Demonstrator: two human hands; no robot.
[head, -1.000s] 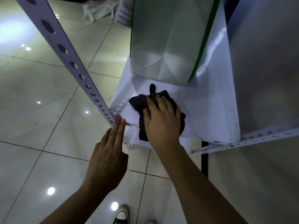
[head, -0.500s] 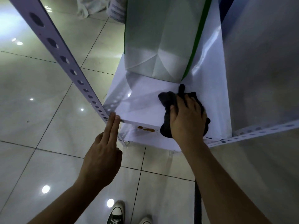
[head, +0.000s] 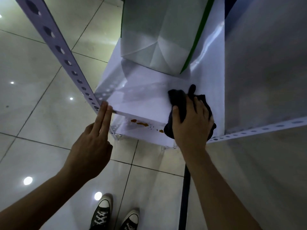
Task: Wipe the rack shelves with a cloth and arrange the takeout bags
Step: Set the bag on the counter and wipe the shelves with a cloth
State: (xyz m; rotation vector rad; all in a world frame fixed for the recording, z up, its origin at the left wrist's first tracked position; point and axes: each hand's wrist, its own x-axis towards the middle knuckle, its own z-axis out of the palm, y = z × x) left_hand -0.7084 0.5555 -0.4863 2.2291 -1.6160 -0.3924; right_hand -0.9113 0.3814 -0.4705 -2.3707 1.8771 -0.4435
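Note:
A white rack shelf (head: 146, 97) lies below me. My right hand (head: 191, 125) presses a dark cloth (head: 178, 100) onto the shelf's front right part, fingers curled over the cloth. My left hand (head: 93, 143) reaches forward with two straight fingers touching the shelf's front left corner by the perforated post (head: 54, 42). A white takeout bag with a green edge (head: 162, 34) stands at the back of the shelf. Brown stains (head: 139, 122) show on a lower shelf under the front edge.
A perforated rail (head: 259, 130) runs along the right side, next to a grey wall (head: 265, 72). Glossy tiled floor (head: 41, 113) spreads to the left. My two sneakers (head: 114, 214) stand on the floor beneath the rack.
My right hand has slid the cloth from the shelf's front left to its front right. The left fingers stay at the corner. The view has shifted, showing the stains below.

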